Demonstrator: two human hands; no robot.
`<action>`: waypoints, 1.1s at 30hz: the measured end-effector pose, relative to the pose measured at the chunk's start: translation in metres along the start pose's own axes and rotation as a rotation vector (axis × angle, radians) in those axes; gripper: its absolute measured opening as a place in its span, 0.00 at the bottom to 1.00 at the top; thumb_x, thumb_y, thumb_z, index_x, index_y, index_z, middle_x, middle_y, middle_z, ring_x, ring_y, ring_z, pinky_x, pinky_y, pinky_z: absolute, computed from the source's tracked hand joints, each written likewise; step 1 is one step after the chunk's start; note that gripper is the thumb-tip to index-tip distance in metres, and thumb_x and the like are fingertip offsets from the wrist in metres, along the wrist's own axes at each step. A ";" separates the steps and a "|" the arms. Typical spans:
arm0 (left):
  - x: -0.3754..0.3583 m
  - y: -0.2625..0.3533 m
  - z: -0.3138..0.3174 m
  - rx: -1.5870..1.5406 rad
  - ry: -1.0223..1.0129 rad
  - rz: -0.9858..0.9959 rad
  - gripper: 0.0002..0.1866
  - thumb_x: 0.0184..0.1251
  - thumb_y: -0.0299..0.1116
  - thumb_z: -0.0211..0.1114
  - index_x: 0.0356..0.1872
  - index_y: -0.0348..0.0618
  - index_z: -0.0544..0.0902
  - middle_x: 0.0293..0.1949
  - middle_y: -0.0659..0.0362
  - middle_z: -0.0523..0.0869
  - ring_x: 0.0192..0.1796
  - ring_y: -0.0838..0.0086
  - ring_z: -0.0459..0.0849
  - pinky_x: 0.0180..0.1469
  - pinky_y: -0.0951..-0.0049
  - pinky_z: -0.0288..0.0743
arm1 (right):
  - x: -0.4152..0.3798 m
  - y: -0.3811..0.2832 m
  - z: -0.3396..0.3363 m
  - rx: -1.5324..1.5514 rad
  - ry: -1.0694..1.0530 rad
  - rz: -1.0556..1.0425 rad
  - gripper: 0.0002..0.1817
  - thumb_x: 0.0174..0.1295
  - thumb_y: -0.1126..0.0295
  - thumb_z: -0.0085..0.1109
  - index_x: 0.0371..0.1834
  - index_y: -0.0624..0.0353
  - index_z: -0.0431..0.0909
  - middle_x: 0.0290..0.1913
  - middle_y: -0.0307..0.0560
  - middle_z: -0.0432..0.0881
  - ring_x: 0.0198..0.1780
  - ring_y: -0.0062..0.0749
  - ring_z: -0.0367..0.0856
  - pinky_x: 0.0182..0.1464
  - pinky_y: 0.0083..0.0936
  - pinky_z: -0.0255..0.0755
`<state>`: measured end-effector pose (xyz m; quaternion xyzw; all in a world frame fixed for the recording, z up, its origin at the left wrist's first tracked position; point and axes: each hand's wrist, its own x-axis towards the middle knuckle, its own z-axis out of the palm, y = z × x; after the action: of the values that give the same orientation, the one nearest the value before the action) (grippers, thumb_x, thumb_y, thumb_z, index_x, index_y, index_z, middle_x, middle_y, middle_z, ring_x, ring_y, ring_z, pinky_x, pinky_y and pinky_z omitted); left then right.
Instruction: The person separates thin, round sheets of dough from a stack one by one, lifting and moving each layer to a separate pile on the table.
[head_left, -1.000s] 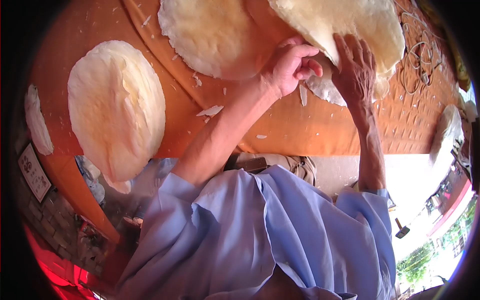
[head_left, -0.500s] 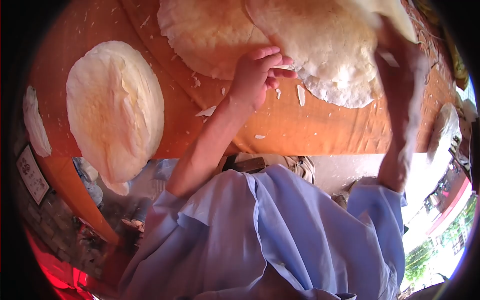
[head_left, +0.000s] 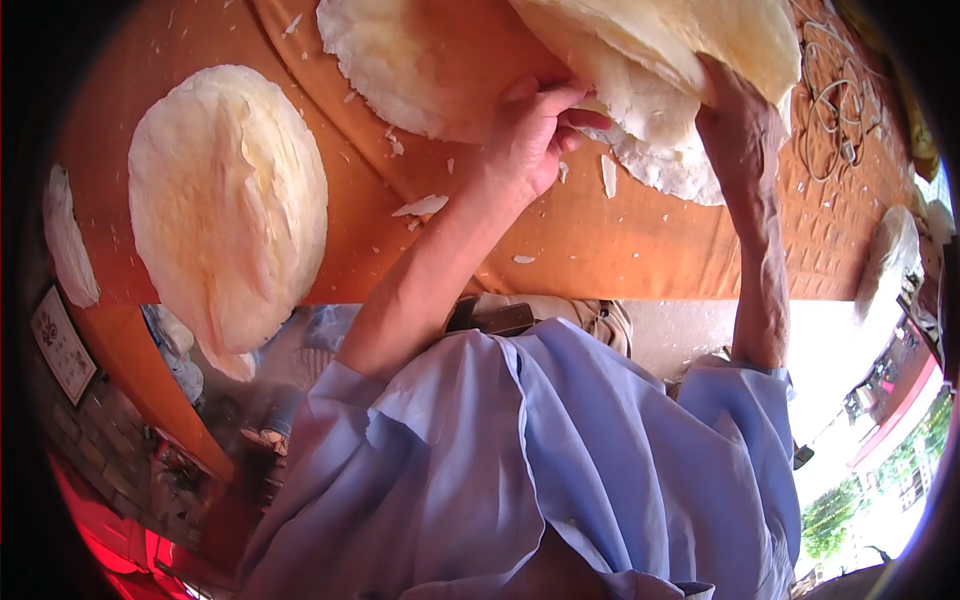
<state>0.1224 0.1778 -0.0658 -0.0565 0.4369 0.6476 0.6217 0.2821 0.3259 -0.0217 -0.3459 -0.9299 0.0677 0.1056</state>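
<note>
Large, thin, pale round flatbreads lie on an orange cloth-covered table. My right hand [head_left: 742, 125] grips a flatbread [head_left: 750, 40] at the upper right, its fingers hidden in the lifted, folded-over sheet. My left hand [head_left: 530, 140] is closed, thumb and fingers pinched at the near left edge of the same flatbread. Below the fold, a ragged whitish edge [head_left: 665, 170] rests on the cloth. Another round flatbread [head_left: 400, 75] lies flat beyond my left hand, partly covered. Farther left, a stack of flatbreads [head_left: 225, 190] overhangs the table's near edge.
Broken flakes [head_left: 422, 206] are scattered over the orange cloth [head_left: 560, 250]. A tangled cord [head_left: 835, 110] lies at the right. A plastic-wrapped bundle [head_left: 888, 262] sits at the right edge. A framed sign [head_left: 63, 345] stands at the far left.
My right hand has moved left and inward, lifting and folding the flatbread's right side over toward the left. My left hand has shifted slightly right. The cord at the right is more exposed.
</note>
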 end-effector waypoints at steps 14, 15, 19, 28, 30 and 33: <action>0.014 0.010 0.023 0.120 0.010 -0.038 0.06 0.61 0.28 0.63 0.35 0.36 0.77 0.31 0.53 0.85 0.20 0.74 0.81 0.16 0.82 0.59 | -0.019 0.035 -0.005 -0.068 0.005 -0.067 0.28 0.45 0.82 0.55 0.53 0.49 0.80 0.46 0.47 0.85 0.45 0.42 0.85 0.47 0.33 0.79; 0.017 0.011 0.022 0.127 0.017 -0.042 0.06 0.61 0.28 0.63 0.35 0.36 0.77 0.31 0.53 0.85 0.20 0.74 0.81 0.16 0.82 0.59 | -0.021 0.032 0.001 -0.052 0.003 -0.035 0.26 0.45 0.82 0.55 0.51 0.50 0.80 0.46 0.46 0.85 0.44 0.41 0.84 0.47 0.33 0.79; 0.019 0.012 0.016 0.230 0.006 -0.029 0.05 0.63 0.27 0.61 0.36 0.36 0.77 0.31 0.51 0.86 0.20 0.74 0.81 0.14 0.84 0.60 | -0.015 0.026 -0.009 -0.052 -0.118 0.088 0.22 0.48 0.80 0.56 0.49 0.51 0.80 0.43 0.44 0.85 0.44 0.43 0.84 0.46 0.32 0.78; 0.026 0.012 0.009 0.184 -0.073 -0.024 0.05 0.66 0.28 0.59 0.38 0.38 0.77 0.33 0.50 0.86 0.25 0.75 0.85 0.15 0.86 0.60 | -0.036 0.017 0.005 0.031 -0.029 -0.145 0.33 0.46 0.59 0.74 0.58 0.52 0.75 0.58 0.45 0.77 0.58 0.46 0.75 0.57 0.39 0.72; 0.027 0.015 0.008 0.177 -0.106 -0.025 0.05 0.66 0.28 0.59 0.38 0.37 0.77 0.33 0.49 0.86 0.25 0.75 0.85 0.16 0.86 0.60 | -0.036 0.016 0.006 0.012 -0.006 -0.143 0.34 0.45 0.58 0.75 0.58 0.53 0.75 0.58 0.45 0.77 0.58 0.46 0.75 0.58 0.39 0.71; 0.029 0.019 0.008 0.170 -0.144 -0.024 0.05 0.67 0.28 0.59 0.38 0.36 0.78 0.33 0.49 0.86 0.25 0.75 0.85 0.16 0.86 0.60 | -0.034 0.015 0.004 0.041 -0.006 -0.151 0.34 0.45 0.58 0.75 0.58 0.53 0.75 0.58 0.46 0.77 0.58 0.47 0.75 0.58 0.39 0.70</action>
<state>0.1035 0.2076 -0.0694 0.0382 0.4437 0.6031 0.6617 0.3161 0.3146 -0.0335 -0.2722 -0.9521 0.0797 0.1145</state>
